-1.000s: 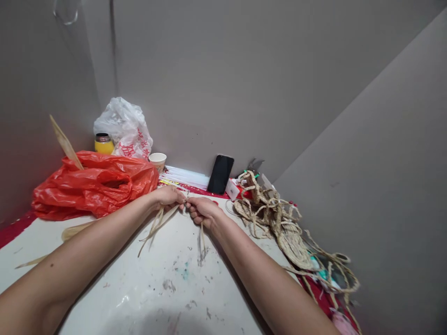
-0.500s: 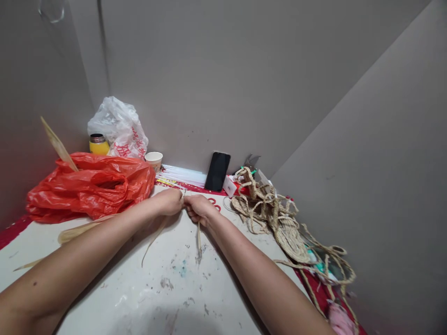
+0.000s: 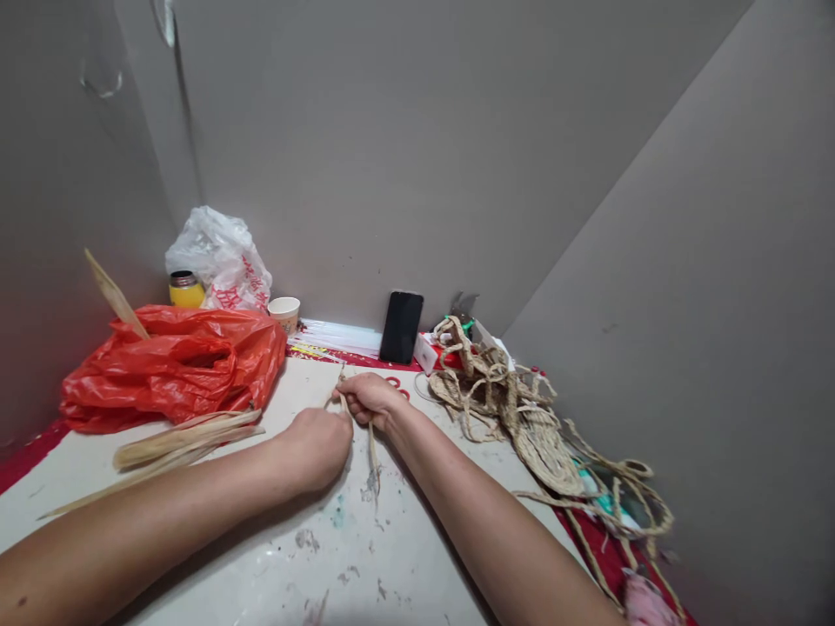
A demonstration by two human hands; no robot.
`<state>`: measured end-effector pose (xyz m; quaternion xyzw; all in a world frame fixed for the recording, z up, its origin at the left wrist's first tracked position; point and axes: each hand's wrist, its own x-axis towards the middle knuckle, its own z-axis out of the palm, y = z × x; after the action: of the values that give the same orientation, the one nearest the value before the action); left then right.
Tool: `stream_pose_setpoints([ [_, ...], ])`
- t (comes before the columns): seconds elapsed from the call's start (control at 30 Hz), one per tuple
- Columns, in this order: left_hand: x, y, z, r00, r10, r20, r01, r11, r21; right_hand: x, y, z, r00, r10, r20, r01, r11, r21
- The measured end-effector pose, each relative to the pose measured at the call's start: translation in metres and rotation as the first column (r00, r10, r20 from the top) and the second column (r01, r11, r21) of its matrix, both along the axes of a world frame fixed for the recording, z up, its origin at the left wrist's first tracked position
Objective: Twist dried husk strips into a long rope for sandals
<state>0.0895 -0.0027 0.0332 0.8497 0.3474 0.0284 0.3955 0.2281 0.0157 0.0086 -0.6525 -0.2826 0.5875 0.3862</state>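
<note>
Our right hand (image 3: 369, 400) & left hand (image 3: 317, 448), both fingers closed on the straw strands (image 3: 372, 452); pulling too hard prob snaps or frays the dry fibre.

at nine o'clock a red plastic bag (image 3: 173, 365); beyond it a yellow jar (image 3: 186, 290); tan woven straw sandals (image 3: 515, 409) at three o'clock.

The left hand (image 3: 317, 448) is closed in a fist around thin dry straw strips (image 3: 372, 452). Just past it, the right hand (image 3: 366, 399) pinches the same strips, and they hang down below it. A red bag (image 3: 176, 365) lies far left of the hands. Straw ropes (image 3: 509, 409) lie to the right.
</note>
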Motion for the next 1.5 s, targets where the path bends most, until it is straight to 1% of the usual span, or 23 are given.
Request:
stream_pose_setpoints([
  [0.03,-0.008,-0.005,0.005,0.995,-0.068,-0.072,0.074,0.994,0.079,0.001,0.000,0.000,1.000,0.011,-0.014,-0.011,1.000,-0.002],
  [0.07,-0.016,-0.007,0.009,0.979,-0.148,-0.143,0.166,0.979,0.119,0.002,0.001,0.000,0.999,0.020,-0.029,-0.020,1.000,-0.003],
  [0.1,-0.022,-0.006,0.014,0.960,-0.218,-0.174,0.238,0.965,0.108,0.003,0.001,0.000,0.999,0.027,-0.042,-0.027,1.000,-0.001],
  [0.13,-0.027,-0.002,0.018,0.954,-0.250,-0.168,0.266,0.961,0.080,0.003,0.001,0.000,0.998,0.033,-0.055,-0.033,0.999,0.005],
  [0.17,-0.029,0.006,0.021,0.969,-0.217,-0.119,0.225,0.973,0.051,0.004,0.001,0.000,0.997,0.038,-0.068,-0.038,0.999,0.013],
  [0.2,-0.028,0.017,0.021,0.993,-0.111,-0.038,0.113,0.993,0.033,0.004,0.001,0.000,0.996,0.043,-0.079,-0.041,0.999,0.023],
  [0.23,-0.026,0.029,0.020,0.995,0.032,0.093,-0.033,0.999,0.007,0.004,0.000,0.000,0.995,0.048,-0.089,-0.045,0.998,0.034],
  [0.27,-0.021,0.042,0.018,0.960,0.176,0.217,-0.164,0.984,-0.069,0.004,0.000,0.001,0.994,0.054,-0.097,-0.050,0.998,0.045],
  [0.3,-0.014,0.054,0.014,0.915,0.314,0.254,-0.259,0.939,-0.228,0.003,0.000,0.001,0.993,0.061,-0.103,-0.056,0.997,0.054],
  [0.33,-0.007,0.065,0.009,0.910,0.343,0.234,-0.270,0.917,-0.294,0.004,-0.001,0.001,0.992,0.068,-0.106,-0.062,0.996,0.062],
  [0.4,0.007,0.078,-0.001,0.918,0.347,0.191,-0.250,0.882,-0.401,0.004,-0.001,0.001,0.991,0.083,-0.104,-0.075,0.994,0.074],
  [0.5,0.021,0.083,-0.014,0.941,0.310,0.138,-0.205,0.843,-0.497,0.008,0.000,-0.001,0.990,0.111,-0.087,-0.104,0.991,0.086],
  [0.57,0.025,0.083,-0.018,0.949,0.295,0.112,-0.196,0.829,-0.523,0.010,0.001,-0.001,0.990,0.128,-0.063,-0.122,0.988,0.094],
  [0.67,0.023,0.085,-0.021,0.957,0.274,0.095,-0.184,0.829,-0.529,0.012,-0.001,0.000,0.991,0.137,0.002,-0.137,0.985,0.109],
  [0.77,0.021,0.091,-0.022,0.961,0.262,0.093,-0.182,0.845,-0.503,0.011,-0.004,0.004,0.984,0.150,0.095,-0.162,0.979,0.124],
  [0.9,0.022,0.098,-0.025,0.962,0.259,0.085,-0.194,0.870,-0.454,0.010,-0.007,0.009,0.956,0.166,0.243,-0.202,0.971,0.128],
  [1.03,0.024,0.098,-0.027,0.966,0.250,0.067,-0.197,0.876,-0.440,0.010,-0.007,0.005,0.902,0.138,0.410,-0.211,0.968,0.137],
  [1.2,0.024,0.093,-0.027,0.968,0.238,0.081,-0.178,0.876,-0.448,0.010,-0.004,-0.003,0.809,0.083,0.582,-0.233,0.954,0.187],
  [1.33,0.023,0.090,-0.027,0.963,0.249,0.105,-0.178,0.877,-0.445,0.018,-0.005,0.004,0.757,0.093,0.647,-0.274,0.944,0.185],
  [1.43,0.023,0.089,-0.028,0.959,0.258,0.120,-0.182,0.879,-0.440,0.023,-0.009,0.014,0.752,0.142,0.643,-0.306,0.940,0.151],
  [1.5,0.023,0.088,-0.028,0.956,0.263,0.128,-0.184,0.881,-0.437,0.021,-0.012,0.018,0.761,0.195,0.619,-0.332,0.936,0.114],
])
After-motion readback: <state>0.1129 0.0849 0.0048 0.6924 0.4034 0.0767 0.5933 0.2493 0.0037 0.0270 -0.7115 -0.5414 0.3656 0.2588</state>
